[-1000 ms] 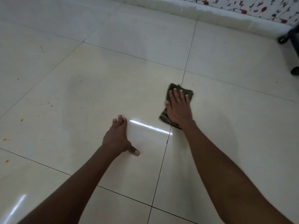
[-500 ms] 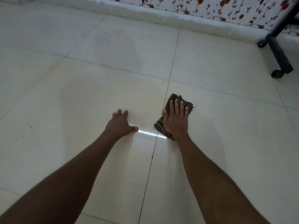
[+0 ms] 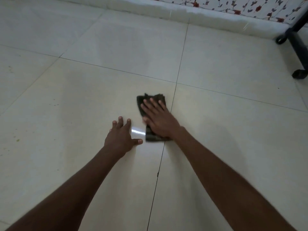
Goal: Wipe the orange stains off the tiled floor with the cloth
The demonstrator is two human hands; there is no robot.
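In the head view, the right hand (image 3: 159,121) lies flat with fingers spread on the dark, crumpled cloth (image 3: 150,112), pressing it to the glossy cream tiled floor (image 3: 83,97) just left of a grout line, likely for scrubbing pressure. The left hand (image 3: 120,136), fingers splayed on bare tile, seems to brace the body. Faint specks (image 3: 17,140) lie far left.

Open floor (image 3: 216,130): bare tiles left, right and ahead of both hands.
Far-right corner: black wheeled frame (image 3: 298,45) stands on tiles.
Far edge: skirting (image 3: 166,12) bounds passage.
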